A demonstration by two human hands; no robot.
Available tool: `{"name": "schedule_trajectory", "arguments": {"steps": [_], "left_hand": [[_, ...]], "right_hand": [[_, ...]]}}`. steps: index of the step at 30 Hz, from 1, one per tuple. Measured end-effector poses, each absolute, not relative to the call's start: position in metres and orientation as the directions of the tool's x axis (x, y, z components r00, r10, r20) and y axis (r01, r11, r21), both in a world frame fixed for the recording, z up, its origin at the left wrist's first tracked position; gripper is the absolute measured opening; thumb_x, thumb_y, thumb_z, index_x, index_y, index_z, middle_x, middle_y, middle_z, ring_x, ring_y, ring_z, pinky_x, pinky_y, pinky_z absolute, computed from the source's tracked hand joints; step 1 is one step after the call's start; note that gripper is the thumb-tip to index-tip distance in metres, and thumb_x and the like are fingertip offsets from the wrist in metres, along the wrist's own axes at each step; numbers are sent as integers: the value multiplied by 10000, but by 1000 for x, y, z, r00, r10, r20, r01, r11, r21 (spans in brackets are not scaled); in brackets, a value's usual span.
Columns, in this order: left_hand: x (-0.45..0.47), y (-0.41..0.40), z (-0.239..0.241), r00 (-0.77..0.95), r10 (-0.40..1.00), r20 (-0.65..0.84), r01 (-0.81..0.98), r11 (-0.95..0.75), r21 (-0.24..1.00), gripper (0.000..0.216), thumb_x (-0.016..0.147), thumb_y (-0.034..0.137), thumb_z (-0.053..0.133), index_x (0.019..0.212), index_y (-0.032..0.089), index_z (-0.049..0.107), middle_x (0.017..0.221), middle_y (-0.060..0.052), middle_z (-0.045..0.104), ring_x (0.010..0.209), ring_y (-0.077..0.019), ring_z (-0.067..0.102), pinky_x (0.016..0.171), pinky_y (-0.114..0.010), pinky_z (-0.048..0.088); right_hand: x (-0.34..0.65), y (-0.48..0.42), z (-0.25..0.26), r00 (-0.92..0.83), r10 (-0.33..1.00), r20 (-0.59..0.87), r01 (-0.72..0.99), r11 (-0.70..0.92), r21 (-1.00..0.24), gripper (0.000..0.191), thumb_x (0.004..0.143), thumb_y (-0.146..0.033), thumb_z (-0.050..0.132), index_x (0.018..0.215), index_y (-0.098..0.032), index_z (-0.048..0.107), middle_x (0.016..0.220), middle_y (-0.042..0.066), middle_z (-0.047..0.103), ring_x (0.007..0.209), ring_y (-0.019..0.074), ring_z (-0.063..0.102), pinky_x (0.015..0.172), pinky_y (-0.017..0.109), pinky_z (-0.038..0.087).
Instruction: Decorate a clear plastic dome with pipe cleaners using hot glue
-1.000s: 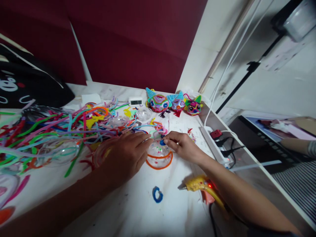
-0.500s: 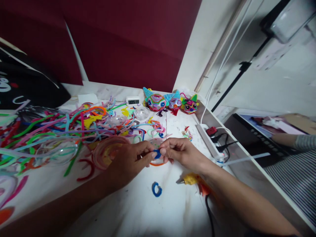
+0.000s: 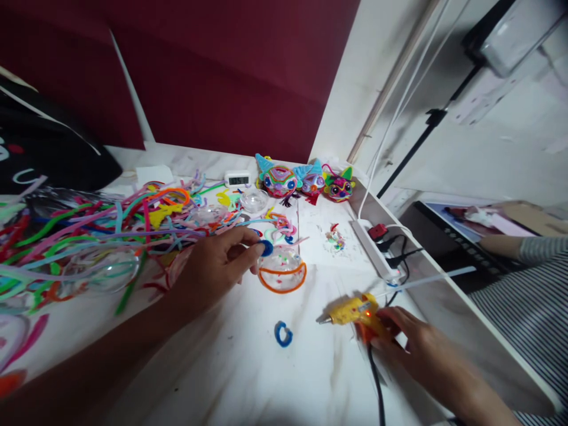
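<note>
My left hand (image 3: pixel 213 269) pinches a small blue pipe-cleaner coil (image 3: pixel 266 248) between thumb and fingertips, held just left of a clear plastic dome (image 3: pixel 282 271) rimmed with orange pipe cleaner. My right hand (image 3: pixel 412 343) lies at the lower right with its fingers curled on the handle of a yellow glue gun (image 3: pixel 352 310), whose nozzle points left and whose red light is on. A second blue coil (image 3: pixel 283 334) lies on the white table (image 3: pixel 231 373) in front of the dome.
A heap of coloured pipe cleaners (image 3: pixel 89 231) and clear domes (image 3: pixel 104 269) covers the left. Three decorated heads (image 3: pixel 306 182) and a small clock (image 3: pixel 235 178) stand at the back. A power strip (image 3: pixel 377 248) with cables lies right. Another person's sleeve (image 3: pixel 539 248) shows at far right.
My right hand let go of the blue coil and dropped back to the glue gun. My left hand kept the coil and moved it up beside the dome.
</note>
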State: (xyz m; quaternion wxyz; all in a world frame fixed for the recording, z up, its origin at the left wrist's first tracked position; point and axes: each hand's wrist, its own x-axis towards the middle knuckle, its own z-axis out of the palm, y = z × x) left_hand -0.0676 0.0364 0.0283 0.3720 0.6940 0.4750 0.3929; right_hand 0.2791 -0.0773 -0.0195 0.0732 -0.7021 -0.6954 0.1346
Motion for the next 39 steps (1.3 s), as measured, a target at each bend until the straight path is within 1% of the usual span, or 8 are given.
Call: {"name": "schedule_trajectory", "arguments": {"steps": [7, 10, 14, 18, 23, 29, 36, 39], "left_hand": [[-64, 35, 29, 252, 956, 151, 435, -252, 865, 211, 854, 387, 535, 860, 181, 578, 598, 24, 648, 360, -67, 474, 351, -176, 328], [-64, 35, 30, 258, 952, 166, 448, -270, 852, 204, 854, 377, 529, 861, 181, 582, 612, 17, 649, 372, -71, 490, 360, -177, 328], [-64, 35, 29, 263, 949, 175, 452, -281, 846, 201, 863, 374, 524, 842, 183, 583, 622, 22, 645, 369, -65, 482, 370, -182, 329], [-64, 35, 29, 259, 949, 178, 466, -284, 838, 204, 864, 378, 524, 844, 183, 583, 625, 21, 650, 364, -65, 474, 373, -188, 325], [-67, 35, 29, 267, 941, 210, 515, -323, 794, 199, 871, 374, 517, 858, 190, 590, 614, 15, 654, 430, -96, 533, 410, -197, 350], [-65, 34, 28, 365, 904, 224, 661, -421, 621, 173, 866, 328, 533, 833, 189, 632, 625, 22, 652, 514, -110, 578, 490, -203, 391], [-60, 26, 10, 621, 740, 260, 636, -669, 385, 228, 939, 228, 395, 922, 178, 617, 1097, -70, 684, 899, -172, 658, 742, -265, 497], [-59, 23, 4, 666, 705, 243, 646, -708, 284, 214, 934, 191, 407, 924, 187, 620, 1207, -66, 647, 933, -166, 656, 736, -247, 506]], "right_hand": [[277, -69, -16, -7, 972, -234, 915, -88, -393, 147, 767, -358, 642, 826, -230, 604, 727, 23, 643, 606, 176, 545, 565, 284, 402], [279, -70, -14, -28, 956, -291, 855, -128, -503, 153, 799, -366, 623, 841, -223, 590, 691, -1, 592, 592, 155, 497, 533, 271, 353], [277, -72, -7, -115, 941, -320, 633, -179, -753, 244, 815, -444, 638, 861, -209, 595, 729, -2, 559, 600, 133, 469, 504, 249, 336], [262, -68, 5, -97, 956, -277, 412, -215, -886, 326, 765, -479, 699, 883, -186, 618, 763, 20, 589, 652, 142, 510, 559, 250, 401], [246, -53, 9, 122, 979, -163, 291, -192, -937, 403, 698, -452, 779, 968, -181, 652, 857, 45, 617, 642, 127, 502, 493, 221, 366], [229, -24, 1, 113, 991, -74, 239, -99, -966, 361, 714, -441, 769, 887, -198, 565, 802, 14, 581, 584, 98, 462, 457, 201, 369], [217, -1, -3, -80, 995, -59, 248, -37, -968, 429, 713, -482, 756, 956, -218, 521, 707, -21, 531, 511, 86, 447, 411, 204, 372], [219, 7, -2, -102, 992, -77, 253, -49, -966, 450, 717, -476, 756, 980, -217, 499, 695, -28, 544, 507, 92, 479, 421, 211, 399]]}}
